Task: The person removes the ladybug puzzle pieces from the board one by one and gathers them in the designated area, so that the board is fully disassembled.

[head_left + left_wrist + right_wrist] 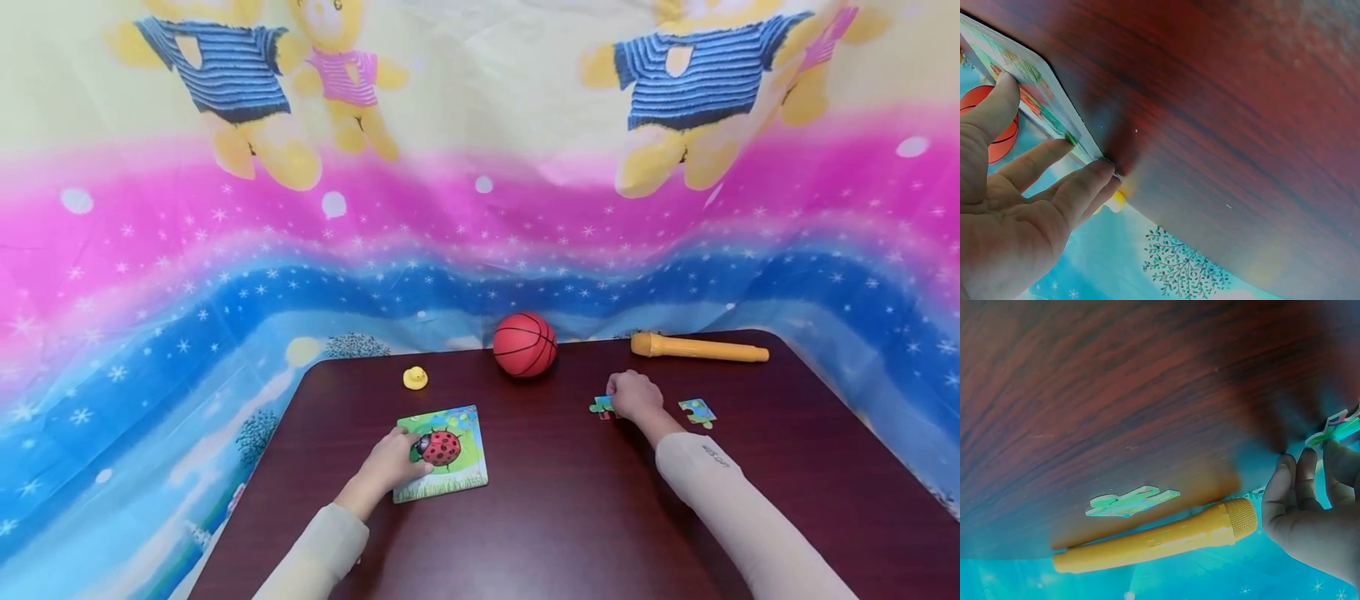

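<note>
A square jigsaw board [461, 475] with a ladybug picture lies on the table. My left hand [392, 461] rests on its left side, the thumb and fingers extended and spread. In the left wrist view, the fingertips [1102, 167] touch the board's edge and surface. Farther right, my right hand [637, 396] pinches a green, blue and red puzzle piece [602, 407] at the tabletop; part of it is hidden by the hand. A second puzzle piece [697, 412], blue and green, lies right of that hand.
A red toy basketball [524, 345] sits at the table's back edge, between the hands. A yellow rubber duck [415, 378] stands behind the board. Along the back right lies a yellow toy microphone [701, 347]. A printed cloth [480, 275] hangs behind the dark table [540, 517].
</note>
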Motion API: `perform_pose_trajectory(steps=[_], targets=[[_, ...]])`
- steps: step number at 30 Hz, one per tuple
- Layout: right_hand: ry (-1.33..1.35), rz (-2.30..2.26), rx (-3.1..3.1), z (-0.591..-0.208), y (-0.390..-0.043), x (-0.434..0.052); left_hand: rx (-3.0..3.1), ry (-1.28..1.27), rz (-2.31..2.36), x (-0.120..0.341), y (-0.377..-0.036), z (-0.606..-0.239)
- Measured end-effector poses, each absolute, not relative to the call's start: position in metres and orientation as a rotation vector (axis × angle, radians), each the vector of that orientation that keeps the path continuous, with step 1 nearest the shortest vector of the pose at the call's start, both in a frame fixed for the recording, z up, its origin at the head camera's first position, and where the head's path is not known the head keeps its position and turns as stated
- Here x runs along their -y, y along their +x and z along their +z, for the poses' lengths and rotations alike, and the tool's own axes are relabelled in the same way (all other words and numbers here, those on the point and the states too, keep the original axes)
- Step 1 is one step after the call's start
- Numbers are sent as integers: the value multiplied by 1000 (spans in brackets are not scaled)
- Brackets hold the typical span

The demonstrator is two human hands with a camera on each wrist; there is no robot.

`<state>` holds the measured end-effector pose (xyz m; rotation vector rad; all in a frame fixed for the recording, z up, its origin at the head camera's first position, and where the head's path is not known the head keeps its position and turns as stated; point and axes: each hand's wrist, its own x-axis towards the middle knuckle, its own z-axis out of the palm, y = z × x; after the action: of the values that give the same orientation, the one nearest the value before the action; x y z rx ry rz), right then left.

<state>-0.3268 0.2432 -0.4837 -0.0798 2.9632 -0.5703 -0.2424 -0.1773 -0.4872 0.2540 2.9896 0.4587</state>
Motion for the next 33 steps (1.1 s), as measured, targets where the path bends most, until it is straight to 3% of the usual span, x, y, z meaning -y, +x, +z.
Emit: perform_pose_trajectory(steps=[7, 18, 33], targets=[[-191, -360, -3110, -489, -319, -237, -2974, 243, 469, 175, -241, -485], [-256, -257, -3097, -486, -273, -200, -2951, 223, 425, 174, -242, -483], [-264, -328, -3097, -490, -267, -243, -2926, 216, 414, 173, -241, -479]])
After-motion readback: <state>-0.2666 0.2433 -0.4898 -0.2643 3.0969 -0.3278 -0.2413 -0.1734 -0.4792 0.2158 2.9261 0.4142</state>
